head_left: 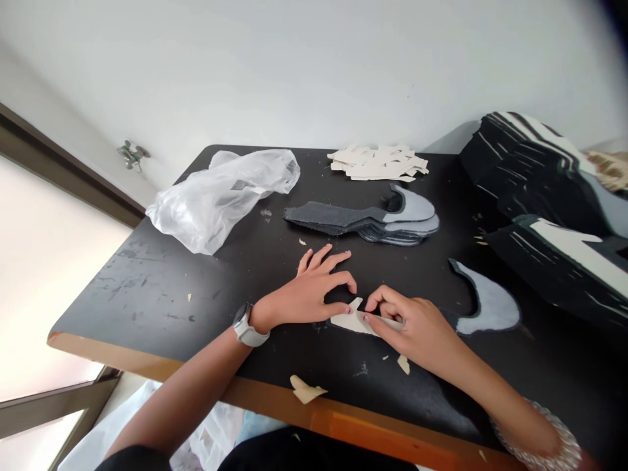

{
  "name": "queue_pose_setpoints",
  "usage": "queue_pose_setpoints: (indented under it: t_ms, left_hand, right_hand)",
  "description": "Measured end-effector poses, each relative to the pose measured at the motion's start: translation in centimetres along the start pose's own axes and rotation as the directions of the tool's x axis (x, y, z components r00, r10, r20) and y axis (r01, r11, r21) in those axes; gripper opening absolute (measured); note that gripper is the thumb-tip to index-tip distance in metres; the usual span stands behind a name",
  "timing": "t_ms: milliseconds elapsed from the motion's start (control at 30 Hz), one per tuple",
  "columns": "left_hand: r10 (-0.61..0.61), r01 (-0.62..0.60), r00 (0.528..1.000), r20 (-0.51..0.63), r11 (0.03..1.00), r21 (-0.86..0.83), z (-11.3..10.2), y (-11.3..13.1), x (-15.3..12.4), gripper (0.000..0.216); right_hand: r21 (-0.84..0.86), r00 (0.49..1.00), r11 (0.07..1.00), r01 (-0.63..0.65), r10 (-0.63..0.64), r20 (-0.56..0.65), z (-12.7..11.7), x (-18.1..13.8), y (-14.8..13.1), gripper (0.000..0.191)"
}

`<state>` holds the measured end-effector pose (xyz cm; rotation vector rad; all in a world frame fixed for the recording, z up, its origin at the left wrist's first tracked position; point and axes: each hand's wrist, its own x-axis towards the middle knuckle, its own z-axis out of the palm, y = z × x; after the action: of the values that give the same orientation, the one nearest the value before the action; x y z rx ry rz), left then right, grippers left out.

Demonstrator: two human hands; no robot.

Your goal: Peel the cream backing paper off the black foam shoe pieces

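A cream cut-out piece lies flat at the near middle of the table, and its right part runs under my right hand. My left hand rests beside it with the fingers spread on the table, the thumb tip pressing on the piece. Curled over it, my right hand has its thumb and forefinger at the piece. From behind the right hand comes a dark fabric piece with a grey curved end; it seems to continue under the cream piece, though the hand hides most of that.
Behind my hands lies a stack of similar dark pieces. Cream strips are piled at the back, a clear plastic bag lies at back left, and taller dark stacks stand right. A cream scrap sits at the table's front edge.
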<state>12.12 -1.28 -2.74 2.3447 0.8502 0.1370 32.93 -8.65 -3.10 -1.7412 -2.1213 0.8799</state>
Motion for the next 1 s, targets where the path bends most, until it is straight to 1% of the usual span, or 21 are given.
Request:
queue_pose_setpoints:
  t_ms: [100,167,500,633,767,867,1000]
  left_hand:
    - [-0.009,0.013,0.993,-0.115,0.999,0.029,0.9,0.2,0.2,0.016]
    - [-0.012,0.022,0.985,-0.169,0.998,0.054,1.5,0.3,0.3,0.015]
    - [0.033,0.032,0.954,-0.297,0.977,0.213,3.2,1.2,0.9,0.013]
    - [0.055,0.052,0.946,-0.32,0.947,0.317,3.8,1.4,1.1,0.017]
    - [0.102,0.039,0.949,-0.298,0.9,0.434,4.1,1.6,1.1,0.022]
    - [0.12,0.031,0.949,-0.291,0.884,0.466,4.2,1.6,1.2,0.027]
    - [0.113,0.041,0.951,-0.288,0.878,0.477,4.3,1.5,1.2,0.035]
  right_hand:
    - [0.011,1.0,1.0,-0.008,0.008,-0.008,0.0,0.0,0.1,0.011]
    - [0.015,1.0,1.0,-0.007,0.007,-0.014,0.0,0.0,0.1,0.011]
    - [0.068,1.0,0.998,-0.007,0.005,0.031,-0.4,0.4,0.3,0.012]
    - [0.087,0.998,0.996,-0.006,0.0,0.058,-0.9,0.3,0.3,0.008]
    - [0.102,0.998,0.995,-0.011,0.005,0.058,-0.9,0.4,0.3,0.008]
    - [0.111,0.999,0.994,-0.004,-0.002,0.051,-0.8,0.5,0.4,0.007]
    - [0.113,0.999,0.994,-0.008,0.003,0.046,-0.6,0.6,0.5,0.007]
